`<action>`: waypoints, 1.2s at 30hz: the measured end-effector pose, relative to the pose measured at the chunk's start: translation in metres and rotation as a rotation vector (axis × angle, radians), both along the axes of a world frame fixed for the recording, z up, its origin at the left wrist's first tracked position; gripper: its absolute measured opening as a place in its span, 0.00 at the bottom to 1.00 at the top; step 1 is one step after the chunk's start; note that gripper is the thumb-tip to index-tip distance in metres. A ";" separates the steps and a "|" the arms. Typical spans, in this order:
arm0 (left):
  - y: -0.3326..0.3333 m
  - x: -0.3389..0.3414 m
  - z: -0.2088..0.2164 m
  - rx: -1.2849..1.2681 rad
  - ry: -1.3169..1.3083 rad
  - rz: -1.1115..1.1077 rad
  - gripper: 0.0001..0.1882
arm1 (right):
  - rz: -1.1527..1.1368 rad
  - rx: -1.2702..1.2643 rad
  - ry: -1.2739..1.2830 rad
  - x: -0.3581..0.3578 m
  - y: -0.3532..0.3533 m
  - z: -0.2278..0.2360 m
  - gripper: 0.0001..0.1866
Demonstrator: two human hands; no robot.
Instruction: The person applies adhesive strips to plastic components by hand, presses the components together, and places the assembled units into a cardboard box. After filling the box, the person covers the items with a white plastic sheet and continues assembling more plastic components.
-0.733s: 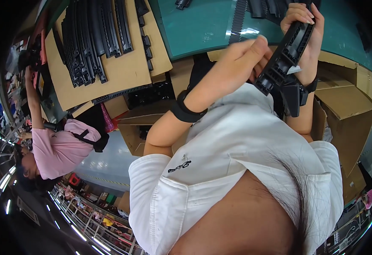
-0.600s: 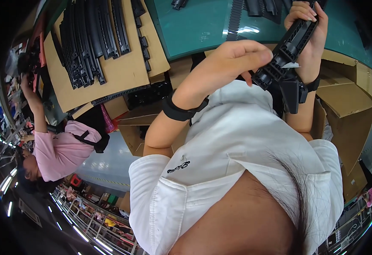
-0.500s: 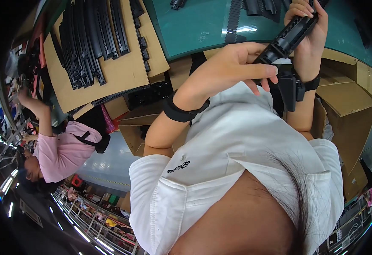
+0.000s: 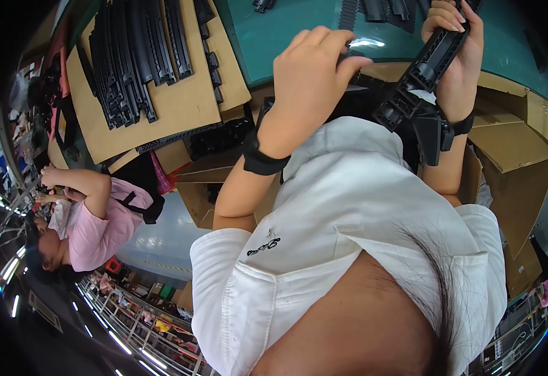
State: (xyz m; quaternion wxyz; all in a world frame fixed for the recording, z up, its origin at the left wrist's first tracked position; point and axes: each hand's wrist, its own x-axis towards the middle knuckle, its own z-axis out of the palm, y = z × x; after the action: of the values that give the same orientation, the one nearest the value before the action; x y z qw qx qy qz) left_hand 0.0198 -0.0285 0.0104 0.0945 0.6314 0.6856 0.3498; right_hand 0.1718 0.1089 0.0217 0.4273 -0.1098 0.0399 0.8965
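Observation:
My right hand (image 4: pixel 455 53) grips a long black plastic part (image 4: pixel 433 66) near its upper end. The part slants down toward my apron, and its lower end widens into a ribbed, angular bracket. To the left, apart from the part, my left hand (image 4: pixel 311 84) is raised near the bench edge with its fingers curled. Something small and dark shows between its thumb and forefinger, but its kind cannot be made out. Black bands circle both wrists.
Several long black strips (image 4: pixel 130 62) lie on cardboard at the left. More black parts (image 4: pixel 386 9) rest on the green bench top (image 4: pixel 274 44). Open cardboard boxes (image 4: pixel 512 138) stand at the right. A person in pink (image 4: pixel 95 235) is at the far left.
My left hand has come off the lower end of the long part and moved left and up, its fingers curling. My right hand keeps its grip. The person in pink has lowered an arm.

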 end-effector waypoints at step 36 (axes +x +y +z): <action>-0.015 0.008 0.076 -0.056 -0.352 -0.069 0.16 | 0.142 0.009 -0.080 -0.021 -0.002 0.039 0.13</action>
State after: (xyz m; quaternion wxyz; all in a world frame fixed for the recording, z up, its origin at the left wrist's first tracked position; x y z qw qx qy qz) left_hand 0.0280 -0.0432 0.0864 0.2427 0.5807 0.6458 0.4321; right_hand 0.1512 0.1072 0.0603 0.3646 -0.1460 0.0107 0.9196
